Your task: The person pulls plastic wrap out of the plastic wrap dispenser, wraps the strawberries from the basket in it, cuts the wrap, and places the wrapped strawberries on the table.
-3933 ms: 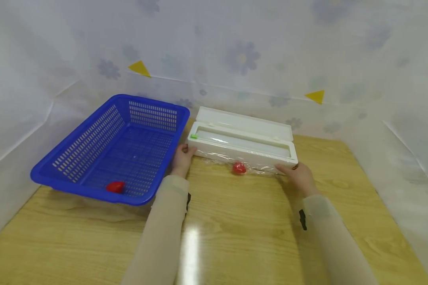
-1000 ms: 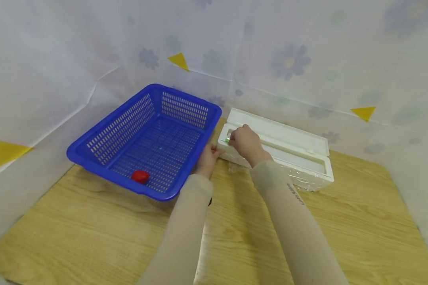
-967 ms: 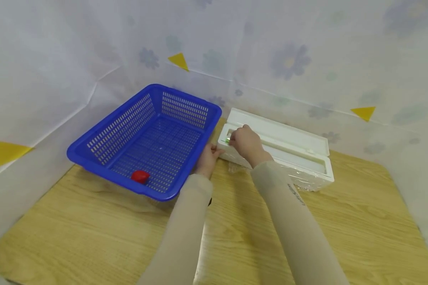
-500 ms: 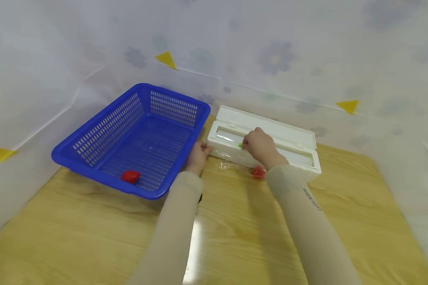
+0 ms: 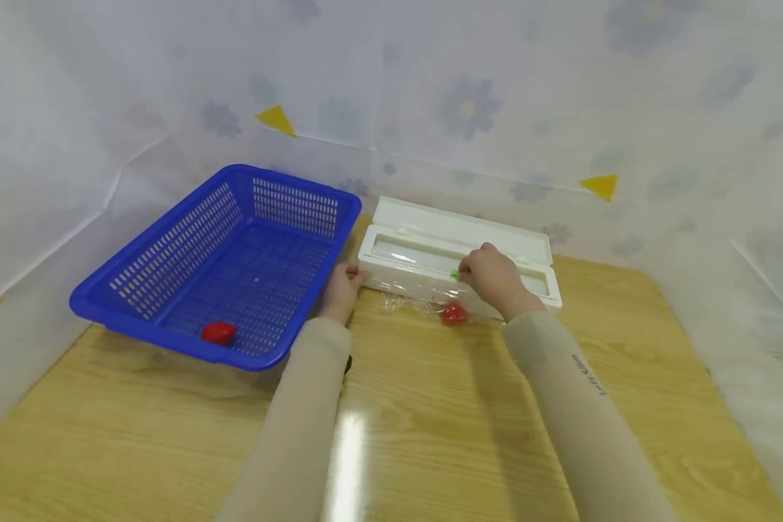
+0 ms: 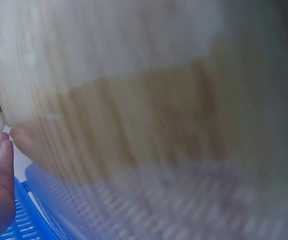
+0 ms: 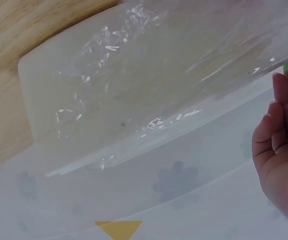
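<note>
A long white cling film dispenser (image 5: 391, 275) stands at the table's back, its lid (image 5: 457, 221) up. My right hand (image 5: 496, 279) is over its front edge, thumb and fingers pinching the small green slide cutter (image 5: 454, 274), also peeking out at the fingertips in the right wrist view. My left hand (image 5: 341, 290) rests at the dispenser's left end; in the left wrist view its fingers (image 6: 4, 165) are straight against the corner. Clear film (image 5: 398, 301) hangs from the front and overlaps a small red rounded object (image 5: 454, 312) on the table.
A blue slotted plastic basket (image 5: 170, 344) is at the left, right beside the left hand. Inside lies another small red object (image 5: 218, 333), pointed at one end. A white flowered sheet (image 5: 404, 87) hangs behind the wooden table (image 5: 417, 435).
Earlier both hands held the dispenser's ends. Then the right hand took the green slide cutter at the left end, and has slid it rightward past the middle. The left hand stays at the left end.
</note>
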`<state>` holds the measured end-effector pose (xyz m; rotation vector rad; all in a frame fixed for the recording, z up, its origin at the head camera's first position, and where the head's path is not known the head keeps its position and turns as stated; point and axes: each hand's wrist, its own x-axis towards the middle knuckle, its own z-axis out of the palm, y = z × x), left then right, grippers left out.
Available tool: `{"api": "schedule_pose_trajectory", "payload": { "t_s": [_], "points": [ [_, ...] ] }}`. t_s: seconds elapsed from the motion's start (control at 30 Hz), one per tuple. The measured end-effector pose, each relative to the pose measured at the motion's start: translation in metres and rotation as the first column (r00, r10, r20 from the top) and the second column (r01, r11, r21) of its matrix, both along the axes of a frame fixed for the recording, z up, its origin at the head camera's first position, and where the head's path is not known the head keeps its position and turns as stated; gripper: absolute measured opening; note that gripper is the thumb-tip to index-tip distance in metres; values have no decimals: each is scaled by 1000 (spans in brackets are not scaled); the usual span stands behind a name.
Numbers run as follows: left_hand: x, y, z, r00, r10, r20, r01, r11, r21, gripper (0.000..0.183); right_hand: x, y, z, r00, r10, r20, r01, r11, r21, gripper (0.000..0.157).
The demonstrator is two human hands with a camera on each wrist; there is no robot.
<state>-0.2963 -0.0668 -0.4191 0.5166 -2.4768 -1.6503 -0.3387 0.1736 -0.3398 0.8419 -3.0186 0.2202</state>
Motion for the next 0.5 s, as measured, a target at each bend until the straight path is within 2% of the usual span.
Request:
{"api": "schedule_pose_trajectory", "payload": {
  "t_s": [0.23,0.5],
  "points": [
    [-1,-1,0,1000,-1,8,1,1000,-5,34,-1,22,2,1000,-4,-4,5,1000,30,21],
    [-2,1,2,1000,3,-2,-3,1000,11,34,4,95,-3,996,-89,-3,89,996,13,21]
  ]
}}
